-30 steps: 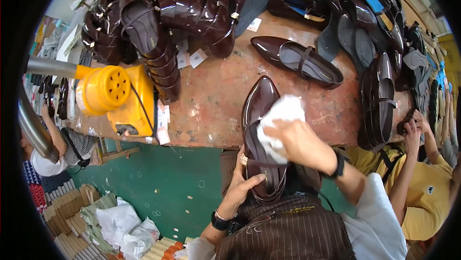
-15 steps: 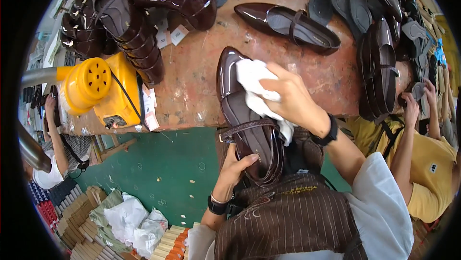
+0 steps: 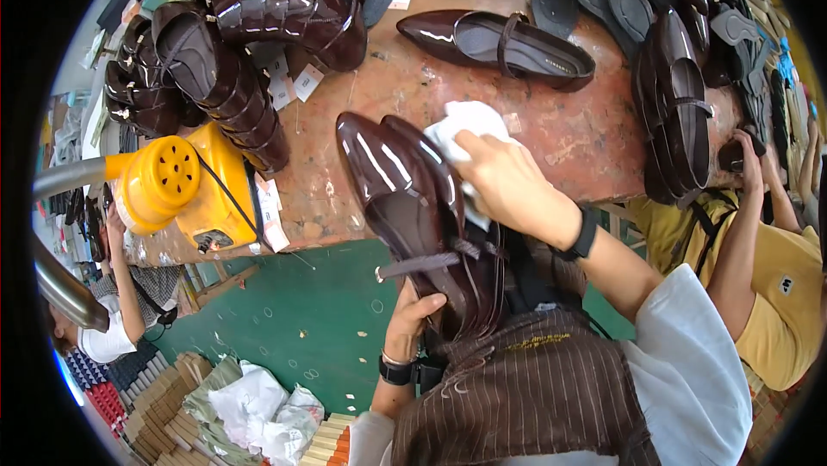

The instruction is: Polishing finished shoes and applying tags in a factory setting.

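Note:
A pair of glossy dark-brown pointed shoes (image 3: 392, 169) with straps is held together over the bench's near edge, toes pointing away from me. My left hand (image 3: 413, 319) grips them at the heel end, its thumb pressed on the nearer inner side. In my right hand (image 3: 512, 177) is a bunched white cloth (image 3: 469, 126), which lies against the outer side of the right-hand shoe. The fingers are closed on the cloth. Beyond the pair, a single strap shoe (image 3: 500, 48) lies on its own on the bench.
Nested brown shoes (image 3: 233, 113) stand at the back left beside a yellow machine (image 3: 207, 190) with a metal pipe. More shoes (image 3: 676, 121) and dark insoles (image 3: 629, 5) lie at right on the worn red bench (image 3: 323, 147). Co-workers sit on both sides; a yellow-shirted person (image 3: 758, 294) is nearby.
The shoes have turned, so both toes now show side by side, shifted left. The cloth has moved from the front shoe's top to the right-hand shoe's outer side.

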Tool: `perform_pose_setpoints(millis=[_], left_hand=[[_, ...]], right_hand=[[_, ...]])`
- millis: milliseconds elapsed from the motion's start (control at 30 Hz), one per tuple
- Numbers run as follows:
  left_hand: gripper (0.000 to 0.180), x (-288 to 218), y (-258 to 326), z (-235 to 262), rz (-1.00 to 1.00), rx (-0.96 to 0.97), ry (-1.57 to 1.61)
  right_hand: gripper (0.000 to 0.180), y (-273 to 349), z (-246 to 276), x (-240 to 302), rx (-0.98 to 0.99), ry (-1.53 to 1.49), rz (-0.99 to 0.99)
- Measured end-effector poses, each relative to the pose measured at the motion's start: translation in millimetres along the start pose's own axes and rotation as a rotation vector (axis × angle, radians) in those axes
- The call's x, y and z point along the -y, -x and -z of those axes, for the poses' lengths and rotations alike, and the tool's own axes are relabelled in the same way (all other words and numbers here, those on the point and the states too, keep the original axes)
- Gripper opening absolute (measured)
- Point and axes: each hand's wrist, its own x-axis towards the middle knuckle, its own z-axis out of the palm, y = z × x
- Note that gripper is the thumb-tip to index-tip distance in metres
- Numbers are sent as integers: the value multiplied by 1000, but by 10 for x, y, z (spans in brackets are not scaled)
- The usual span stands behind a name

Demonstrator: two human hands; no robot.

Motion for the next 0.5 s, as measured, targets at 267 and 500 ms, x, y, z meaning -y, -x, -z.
perform_pose_setpoints(millis=[267,500], left_hand=[[62,-1,123,69,5,-57,70],[63,89,47,197,105,-97,-10]], right_hand=[[21,316,564,-58,-190,-940,-291],[43,167,-178,-360,-70,-255,6]])
